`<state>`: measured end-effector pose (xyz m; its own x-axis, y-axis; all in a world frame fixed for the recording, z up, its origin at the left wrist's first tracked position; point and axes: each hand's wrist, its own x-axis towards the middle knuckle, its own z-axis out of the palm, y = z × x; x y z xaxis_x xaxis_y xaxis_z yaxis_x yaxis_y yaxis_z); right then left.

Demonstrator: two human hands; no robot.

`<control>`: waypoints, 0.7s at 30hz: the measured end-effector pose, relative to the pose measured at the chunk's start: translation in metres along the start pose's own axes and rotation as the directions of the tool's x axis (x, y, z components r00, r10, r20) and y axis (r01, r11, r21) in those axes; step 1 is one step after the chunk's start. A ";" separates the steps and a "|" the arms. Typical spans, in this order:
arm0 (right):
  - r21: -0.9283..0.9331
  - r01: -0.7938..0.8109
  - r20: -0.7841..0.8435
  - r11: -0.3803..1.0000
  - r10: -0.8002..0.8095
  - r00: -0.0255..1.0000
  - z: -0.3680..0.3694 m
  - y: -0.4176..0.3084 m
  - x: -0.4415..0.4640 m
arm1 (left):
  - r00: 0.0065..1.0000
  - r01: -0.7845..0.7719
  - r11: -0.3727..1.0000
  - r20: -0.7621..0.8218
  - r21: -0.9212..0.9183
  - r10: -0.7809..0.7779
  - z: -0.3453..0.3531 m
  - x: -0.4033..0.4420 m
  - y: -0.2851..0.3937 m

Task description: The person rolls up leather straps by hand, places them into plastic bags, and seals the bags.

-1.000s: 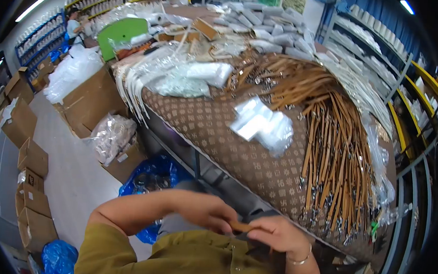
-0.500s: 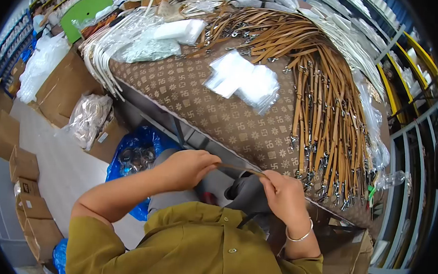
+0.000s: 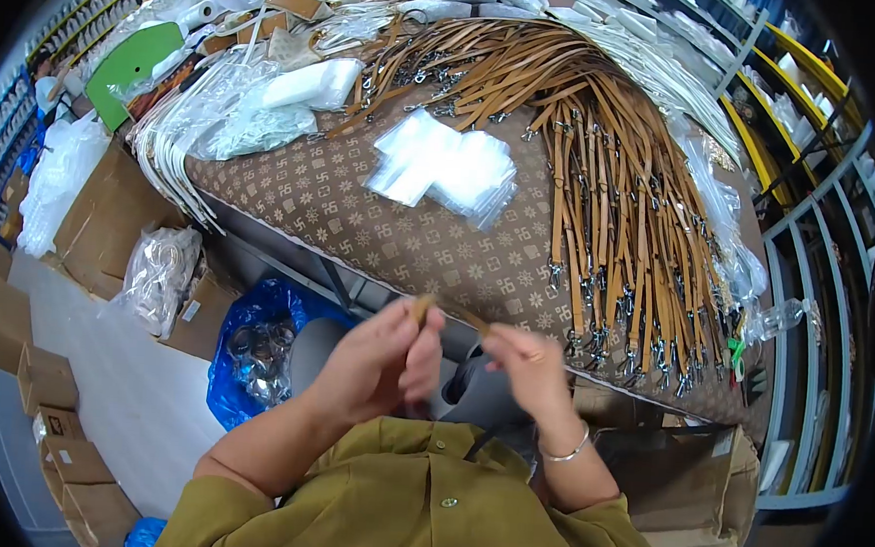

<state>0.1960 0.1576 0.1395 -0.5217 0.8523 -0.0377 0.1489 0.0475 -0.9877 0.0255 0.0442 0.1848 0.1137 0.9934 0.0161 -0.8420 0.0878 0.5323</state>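
Observation:
In front of my body, both hands are raised near the table edge, slightly smeared by motion. My left hand (image 3: 380,355) is closed on a tan leather strap (image 3: 476,322), a bit of which sticks up above the thumb. Fingers of my right hand (image 3: 530,367) pinch the strap farther along. Most of its length is hidden by the hands. Beyond them, a thick bunch of tan leather straps (image 3: 621,220) with metal clips hangs and lies across the right part of the table (image 3: 380,235). Clear plastic bags (image 3: 444,164) lie in a small pile at the table's middle.
White straps (image 3: 165,147) and plastic-wrapped packs (image 3: 309,85) lie on the table's left. A blue bag (image 3: 228,346) with metal pieces stands below, left of my knees. Cardboard boxes (image 3: 75,467) line the left floor; another box (image 3: 690,490) is at right, by metal racks (image 3: 812,377).
My hands have come closer together, and the strap between them is no longer stretched straight. My left hand has turned upward. The view has shifted slightly.

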 end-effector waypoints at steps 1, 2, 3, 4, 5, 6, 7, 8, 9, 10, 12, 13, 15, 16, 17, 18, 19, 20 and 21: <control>0.050 -0.017 0.065 0.999 0.014 0.998 0.013 0.019 -0.011 | 0.984 -0.163 0.985 -0.084 -0.054 0.159 0.006 0.011 0.004; 0.097 -0.037 0.132 0.995 0.024 0.991 0.022 0.029 -0.019 | 0.982 -0.173 0.984 -0.083 -0.048 0.169 0.006 0.023 0.004; 0.097 -0.031 0.137 0.995 0.017 0.990 0.026 0.028 -0.026 | 0.945 -0.280 0.955 -0.147 0.093 0.292 0.003 0.038 0.001; 0.035 -0.064 0.236 0.997 0.054 0.970 0.028 0.022 -0.033 | 0.891 -0.367 0.900 -0.190 0.236 0.413 -0.003 0.052 -0.004; -0.031 -0.091 0.326 0.995 0.096 0.941 0.028 0.015 -0.038 | 0.822 -0.431 0.821 -0.212 0.376 0.529 -0.008 0.060 -0.007; -0.030 -0.090 0.317 0.995 0.095 0.944 0.022 0.003 -0.040 | 0.827 -0.428 0.823 -0.206 0.374 0.524 -0.013 0.062 -0.009; -0.178 0.014 0.324 0.984 0.045 0.945 0.011 -0.013 -0.040 | 0.827 -0.388 0.677 -0.087 0.625 0.555 -0.019 0.063 -0.013; -0.321 0.109 0.335 0.941 0.005 0.942 -0.001 -0.030 -0.041 | 0.838 -0.339 0.467 0.036 0.817 0.545 -0.024 0.061 -0.017; -0.455 0.195 0.350 0.869 -0.027 0.936 -0.011 -0.043 -0.042 | 0.854 -0.291 0.210 0.155 0.933 0.496 -0.027 0.060 -0.021; -0.457 0.172 0.329 0.873 -0.014 0.944 -0.019 -0.055 -0.044 | 0.866 -0.289 0.223 0.155 0.931 0.475 -0.028 0.058 -0.022; -0.608 0.385 0.313 0.695 -0.235 0.920 -0.031 -0.073 -0.044 | 0.955 -0.182 0.250 0.111 0.951 0.274 -0.026 0.052 -0.019; -0.612 0.373 0.299 0.698 -0.233 0.926 -0.035 -0.079 -0.043 | 0.981 -0.130 0.249 0.087 0.960 0.175 -0.024 0.051 -0.017; -0.648 0.409 0.309 0.643 -0.268 0.912 -0.038 -0.088 -0.038 | 0.994 -0.108 0.310 0.104 0.945 0.029 -0.024 0.051 -0.012; -0.661 0.431 0.322 0.614 -0.286 0.903 -0.038 -0.090 -0.035 | 0.987 -0.073 0.367 0.120 0.927 -0.107 -0.024 0.050 -0.009; -0.656 0.434 0.327 0.617 -0.286 0.901 -0.038 -0.090 -0.031 | 0.962 -0.029 0.418 0.140 0.908 -0.237 -0.023 0.048 -0.006; -0.653 0.456 0.327 0.605 -0.319 0.890 -0.039 -0.090 -0.028 | 0.963 -0.025 0.416 0.133 0.909 -0.233 -0.021 0.047 -0.004; -0.649 0.477 0.325 0.592 -0.351 0.878 -0.040 -0.089 -0.024 | 0.964 -0.022 0.411 0.129 0.911 -0.232 -0.017 0.047 -0.002; -0.647 0.496 0.323 0.579 -0.381 0.866 -0.041 -0.088 -0.021 | 0.965 -0.020 0.408 0.125 0.913 -0.232 -0.014 0.046 -0.001; -0.645 0.498 0.327 0.580 -0.380 0.865 -0.040 -0.087 -0.015 | 0.965 -0.020 0.404 0.123 0.915 -0.231 -0.012 0.046 0.000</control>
<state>0.2247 0.1620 0.2320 -0.7825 0.5491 0.2935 0.3678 0.7881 -0.4937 0.0239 0.0905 0.1752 0.3687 0.9295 -0.0032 0.1401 -0.0522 0.9888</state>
